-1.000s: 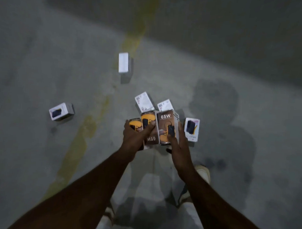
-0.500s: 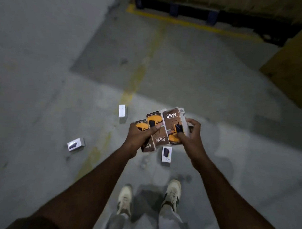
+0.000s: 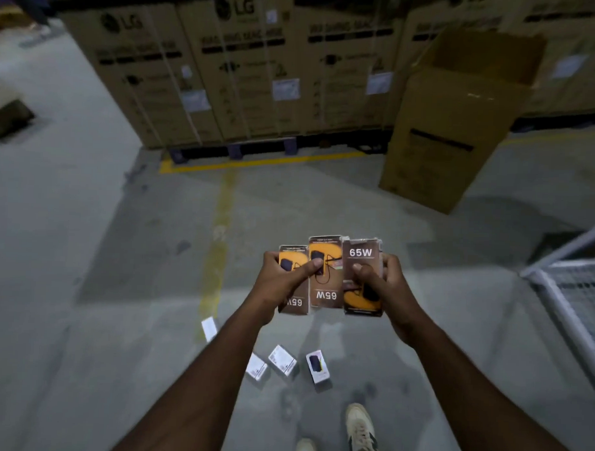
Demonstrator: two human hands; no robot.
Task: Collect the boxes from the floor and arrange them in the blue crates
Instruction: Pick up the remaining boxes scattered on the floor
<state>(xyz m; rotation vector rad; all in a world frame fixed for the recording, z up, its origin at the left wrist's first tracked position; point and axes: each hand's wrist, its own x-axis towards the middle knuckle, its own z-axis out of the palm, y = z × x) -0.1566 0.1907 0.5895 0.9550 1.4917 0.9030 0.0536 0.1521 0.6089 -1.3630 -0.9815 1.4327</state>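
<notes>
I hold three brown and orange "65W" boxes fanned out in front of me, well above the floor. My left hand (image 3: 280, 278) grips the left box (image 3: 291, 304) and the middle box (image 3: 326, 290), thumb across their fronts. My right hand (image 3: 380, 282) grips the right box (image 3: 362, 258). On the concrete floor below lie several small white boxes: one (image 3: 209, 328) by the yellow line, two side by side (image 3: 256, 367) (image 3: 282, 359), and one with a dark picture (image 3: 317, 366). No blue crate is in view.
Tall LG cartons (image 3: 227, 71) on a pallet line the far side behind a yellow floor line (image 3: 258, 161). An open brown carton (image 3: 451, 129) stands at the right. A white wire-mesh cage (image 3: 570, 295) juts in at the right edge. My shoes (image 3: 360, 430) are at the bottom.
I have stood up and the view has tilted up: the cartons and cage came into sight, and the floor boxes dropped lower in view. Both hands kept the three boxes.
</notes>
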